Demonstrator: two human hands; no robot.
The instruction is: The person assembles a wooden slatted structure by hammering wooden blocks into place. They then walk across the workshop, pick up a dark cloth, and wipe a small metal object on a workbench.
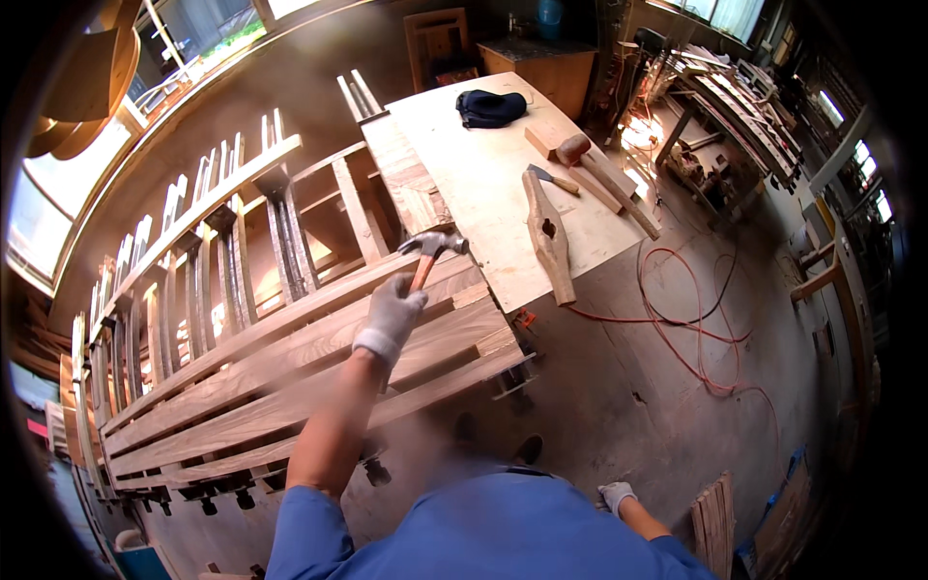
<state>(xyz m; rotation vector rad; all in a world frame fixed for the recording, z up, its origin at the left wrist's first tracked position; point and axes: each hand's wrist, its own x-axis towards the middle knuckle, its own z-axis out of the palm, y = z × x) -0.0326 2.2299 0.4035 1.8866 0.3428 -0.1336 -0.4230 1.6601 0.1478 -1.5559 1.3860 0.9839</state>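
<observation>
My left hand (pixel 391 314), in a white work glove, is closed around the handle of a claw hammer (pixel 435 242). The hammer's metal head is up, above the far right end of a row of long wooden boards (pixel 319 353). These boards lie side by side with gaps, some edges raised, on a clamp rack. My right hand (pixel 616 496), also gloved, hangs low at my right side, away from the boards. Its fingers look loosely curled and apart, and nothing shows in them.
A plywood-topped table (pixel 464 155) adjoins the boards, bearing a dark cap (pixel 491 108), a mallet (pixel 604 179), a small knife-like tool (pixel 553 180) and a shaped wood piece (pixel 549 237). A red hose (pixel 677 333) loops over the floor. Clamp bars (pixel 232 256) stand behind the boards; a loaded rack (pixel 735 116) is far right.
</observation>
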